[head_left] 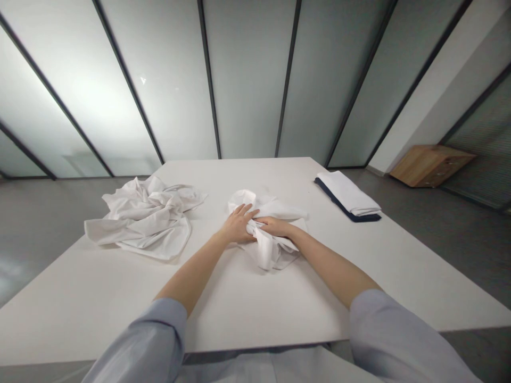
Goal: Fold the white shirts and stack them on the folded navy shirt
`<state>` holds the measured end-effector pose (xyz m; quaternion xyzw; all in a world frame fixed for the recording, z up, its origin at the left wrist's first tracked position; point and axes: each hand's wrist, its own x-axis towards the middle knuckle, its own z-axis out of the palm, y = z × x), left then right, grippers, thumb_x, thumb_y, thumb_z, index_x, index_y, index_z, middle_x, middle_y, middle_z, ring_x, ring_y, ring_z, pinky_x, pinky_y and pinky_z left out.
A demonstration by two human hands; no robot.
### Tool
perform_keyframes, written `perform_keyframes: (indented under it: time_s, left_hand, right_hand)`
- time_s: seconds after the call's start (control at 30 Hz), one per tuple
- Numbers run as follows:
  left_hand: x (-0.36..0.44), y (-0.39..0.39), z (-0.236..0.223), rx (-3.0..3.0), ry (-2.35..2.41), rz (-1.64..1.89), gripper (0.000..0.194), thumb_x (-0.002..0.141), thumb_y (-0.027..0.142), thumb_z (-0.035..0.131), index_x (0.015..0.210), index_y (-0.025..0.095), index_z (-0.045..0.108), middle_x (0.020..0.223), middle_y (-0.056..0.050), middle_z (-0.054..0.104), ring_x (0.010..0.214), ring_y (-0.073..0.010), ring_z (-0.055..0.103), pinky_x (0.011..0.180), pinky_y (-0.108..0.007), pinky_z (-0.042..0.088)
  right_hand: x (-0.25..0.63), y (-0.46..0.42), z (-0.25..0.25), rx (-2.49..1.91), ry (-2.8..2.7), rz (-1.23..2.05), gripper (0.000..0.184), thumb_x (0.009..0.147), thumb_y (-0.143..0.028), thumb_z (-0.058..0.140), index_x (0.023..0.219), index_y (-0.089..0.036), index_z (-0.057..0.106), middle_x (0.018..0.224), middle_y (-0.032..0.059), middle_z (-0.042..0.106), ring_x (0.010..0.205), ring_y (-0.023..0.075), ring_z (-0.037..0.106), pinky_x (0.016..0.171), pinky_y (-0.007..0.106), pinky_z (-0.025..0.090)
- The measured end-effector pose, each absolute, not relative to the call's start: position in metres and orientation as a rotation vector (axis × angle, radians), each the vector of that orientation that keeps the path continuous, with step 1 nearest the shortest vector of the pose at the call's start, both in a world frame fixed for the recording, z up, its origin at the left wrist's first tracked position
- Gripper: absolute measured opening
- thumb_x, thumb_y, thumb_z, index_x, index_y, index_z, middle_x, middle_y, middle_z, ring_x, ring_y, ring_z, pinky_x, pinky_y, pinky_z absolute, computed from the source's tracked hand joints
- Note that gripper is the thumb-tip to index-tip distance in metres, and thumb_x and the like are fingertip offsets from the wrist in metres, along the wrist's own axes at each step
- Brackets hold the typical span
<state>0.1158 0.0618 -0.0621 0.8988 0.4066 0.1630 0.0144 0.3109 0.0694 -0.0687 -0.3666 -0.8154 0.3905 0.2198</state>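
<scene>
Fingers (243, 213) on crumpled white cloth (271, 250), long axis pointing forward

- plain white cloth (275, 255) under the fingers (241, 214)
- crumpled white cloth (143, 221) left of the fingers
- white folded fabric (347, 191) atop navy fabric (339, 204), right of the fingers
- pale blue-grey sleeves (393, 340) behind the fingers

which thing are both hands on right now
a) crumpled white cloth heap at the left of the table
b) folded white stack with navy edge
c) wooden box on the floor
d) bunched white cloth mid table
d. The left hand and right hand both rest on the bunched white cloth at the middle of the white table.
</scene>
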Motion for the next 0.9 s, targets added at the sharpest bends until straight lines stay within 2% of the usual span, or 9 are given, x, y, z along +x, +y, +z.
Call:
perform_keyframes:
  time_s: [0.07, 0.13, 0.23, 0.33, 0.53, 0.63, 0.7, 0.8, 0.9]
  left_hand:
    - [0.112, 0.067, -0.064, 2.770, 1.283, 0.503, 0.069, 0.071, 0.047, 0.071, 0.133, 0.021, 0.053, 0.130, -0.012, 0.056, 0.125, -0.0300, 0.046, 0.106, -0.040, 0.036]
    - [0.109, 0.071, -0.066, 2.739, 1.353, 0.504, 0.047, 0.078, 0.041, 0.063, 0.121, 0.021, 0.062, 0.113, -0.010, 0.063, 0.112, -0.0265, 0.054, 0.100, -0.037, 0.042]
    - [0.104, 0.076, -0.061, 2.687, 1.510, 0.530, 0.029, 0.081, 0.036, 0.058, 0.102, 0.020, 0.068, 0.100, -0.009, 0.065, 0.101, -0.0251, 0.058, 0.089, -0.035, 0.046]
    - [0.090, 0.079, -0.039, 2.638, 1.710, 0.641, 0.024, 0.078, 0.035, 0.058, 0.091, 0.018, 0.068, 0.096, -0.010, 0.065, 0.096, -0.0258, 0.058, 0.086, -0.035, 0.046]
    - [0.013, 0.063, 0.051, 2.373, 2.239, 1.019, 0.033, 0.077, 0.039, 0.058, 0.101, 0.018, 0.066, 0.103, -0.011, 0.061, 0.104, -0.0298, 0.055, 0.092, -0.040, 0.044]
    - [-0.031, 0.047, 0.073, 2.064, 2.572, 1.143, 0.041, 0.076, 0.038, 0.059, 0.113, 0.019, 0.063, 0.114, -0.012, 0.059, 0.112, -0.0331, 0.052, 0.096, -0.045, 0.042]
    - [-0.053, 0.044, 0.068, 1.821, 2.737, 1.107, 0.051, 0.075, 0.035, 0.061, 0.124, 0.021, 0.058, 0.128, -0.012, 0.053, 0.123, -0.0356, 0.046, 0.102, -0.051, 0.036]
    - [-0.070, 0.052, 0.036, 1.527, 2.779, 0.806, 0.067, 0.072, 0.035, 0.065, 0.134, 0.018, 0.049, 0.141, -0.018, 0.044, 0.135, -0.0393, 0.032, 0.110, -0.059, 0.020]
    - [-0.073, 0.068, 0.004, 1.401, 2.729, 0.686, 0.077, 0.073, 0.037, 0.065, 0.142, 0.014, 0.040, 0.150, -0.023, 0.031, 0.141, -0.0406, 0.022, 0.110, -0.062, 0.017]
  right_hand:
    - [0.310, 0.068, -0.066, -1.011, -2.197, 1.193, 0.028, 0.074, -0.029, 0.056, 0.093, -0.018, 0.073, 0.093, 0.0029, 0.073, 0.082, 0.0218, 0.064, 0.080, 0.034, 0.050]
    - [0.317, 0.068, -0.062, -1.029, -2.022, 1.201, 0.028, 0.073, -0.031, 0.055, 0.089, -0.018, 0.073, 0.092, 0.0035, 0.073, 0.083, 0.0220, 0.064, 0.081, 0.034, 0.049]
    - [0.339, 0.070, -0.059, -1.120, -1.649, 0.881, 0.024, 0.074, -0.034, 0.051, 0.073, -0.019, 0.070, 0.081, 0.0049, 0.072, 0.082, 0.0215, 0.064, 0.082, 0.033, 0.048]
    - [0.363, 0.074, -0.066, -1.261, -1.394, 0.503, 0.022, 0.073, -0.035, 0.049, 0.063, -0.021, 0.062, 0.068, 0.0041, 0.067, 0.074, 0.0207, 0.062, 0.074, 0.032, 0.047]
    - [0.372, 0.082, -0.090, -1.384, -1.395, 0.517, 0.021, 0.073, -0.036, 0.048, 0.063, -0.021, 0.059, 0.061, 0.0031, 0.064, 0.065, 0.0192, 0.060, 0.063, 0.029, 0.044]
    - [0.362, 0.083, -0.094, -1.362, -1.498, 0.543, 0.021, 0.074, -0.035, 0.048, 0.064, -0.021, 0.060, 0.062, 0.0027, 0.064, 0.065, 0.0188, 0.060, 0.063, 0.029, 0.044]
    - [0.359, 0.082, -0.094, -1.356, -1.551, 0.559, 0.020, 0.073, -0.035, 0.048, 0.065, -0.021, 0.060, 0.062, 0.0022, 0.065, 0.065, 0.0187, 0.060, 0.064, 0.029, 0.044]
    - [0.360, 0.082, -0.094, -1.363, -1.548, 0.575, 0.020, 0.072, -0.035, 0.049, 0.065, -0.021, 0.060, 0.062, 0.0021, 0.065, 0.064, 0.0187, 0.061, 0.064, 0.030, 0.044]
    - [0.362, 0.083, -0.095, -1.363, -1.509, 0.589, 0.020, 0.072, -0.036, 0.049, 0.064, -0.021, 0.060, 0.061, 0.0019, 0.064, 0.063, 0.0184, 0.060, 0.064, 0.030, 0.044]
